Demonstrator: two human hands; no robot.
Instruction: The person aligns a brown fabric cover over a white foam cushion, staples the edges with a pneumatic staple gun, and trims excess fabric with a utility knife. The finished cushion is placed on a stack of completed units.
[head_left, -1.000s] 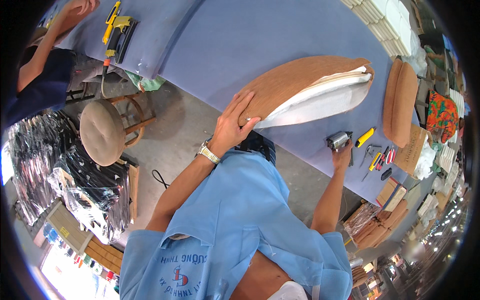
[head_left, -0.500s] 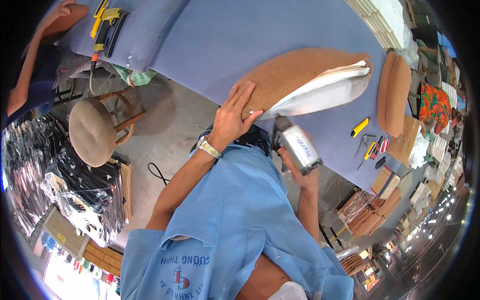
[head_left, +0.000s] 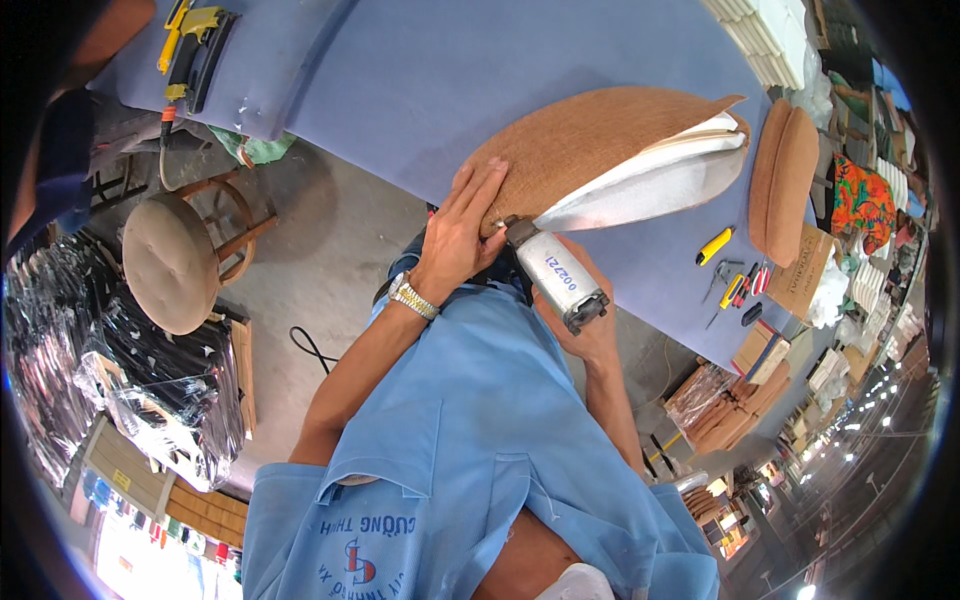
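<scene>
A long curved chair pad with brown fabric (head_left: 580, 145) lies at the table's near edge, its white inner side (head_left: 660, 190) showing where the cover gapes. My left hand (head_left: 462, 225) grips the pad's near-left end, fingers on top of the fabric and thumb at the edge. My right hand (head_left: 585, 325) is wrapped round a silver and black staple gun (head_left: 562, 275), which partly hides its fingers. The gun's nose meets the fabric edge just beside my left thumb; whether it presses on it I cannot tell.
A blue-topped table (head_left: 420, 90) spans the front. Its right side bears a second brown pad (head_left: 782, 180), a yellow cutter (head_left: 714, 246) and small hand tools (head_left: 738, 288). Another air stapler (head_left: 195, 60) lies far left, near a round stool (head_left: 172, 263). Someone's arm shows at upper left.
My right hand has brought the staple gun left and up to the pad's edge beside my left thumb. The pad has shifted slightly; my left hand keeps its grip.
</scene>
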